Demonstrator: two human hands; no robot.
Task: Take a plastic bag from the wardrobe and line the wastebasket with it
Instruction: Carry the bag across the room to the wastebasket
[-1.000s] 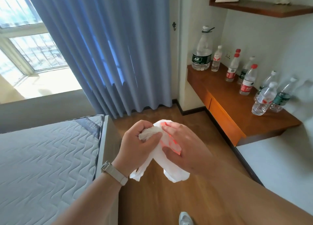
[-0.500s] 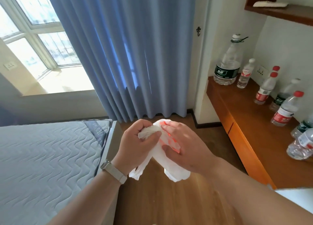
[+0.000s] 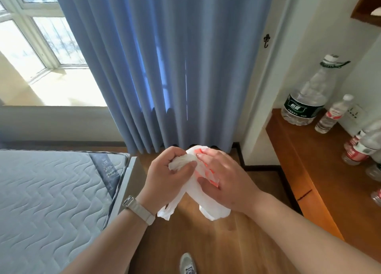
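A crumpled white plastic bag [image 3: 212, 208] with red print hangs in front of me over the wooden floor. My left hand [image 3: 167, 176], with a watch on its wrist, pinches a bunched part of the bag near the top. My right hand [image 3: 224, 181] grips the bag from the right, thumb below and fingers on the red print. Two loose ends of the bag dangle beneath the hands. No wastebasket and no wardrobe are in view.
A bare quilted mattress [image 3: 47, 193] lies at the left. Blue curtains [image 3: 165, 63] hang ahead beside a bright window [image 3: 31, 46]. A wooden desk [image 3: 321, 170] at the right holds several water bottles [image 3: 305, 100]. My shoe [image 3: 187, 263] shows at the bottom.
The view has swung left and up: the desk and bottles slid toward the right edge and more window shows. Both hands keep the same hold on the bag.
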